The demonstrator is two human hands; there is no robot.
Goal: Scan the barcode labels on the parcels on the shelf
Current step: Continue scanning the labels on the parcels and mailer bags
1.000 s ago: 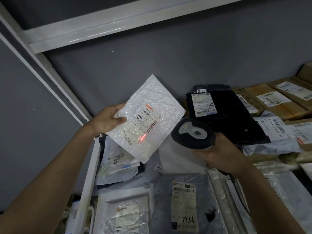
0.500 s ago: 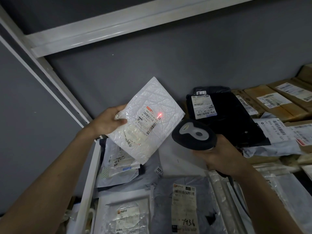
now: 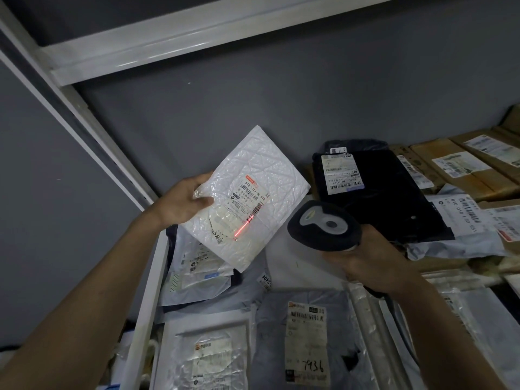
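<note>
Beam point(image 3: 243, 227) now lower on label point(image 3: 247, 205); left hand point(image 3: 183, 204) pinches mailer point(image 3: 247, 198), right hand point(image 3: 374, 260) grips scanner point(image 3: 323, 226); glossy wrinkles risk misread.

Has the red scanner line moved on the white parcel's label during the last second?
Yes. The red scanner line now lies at the lower end of the label on the white bubble mailer; half a second ago it sat near the label's upper right edge.
</note>
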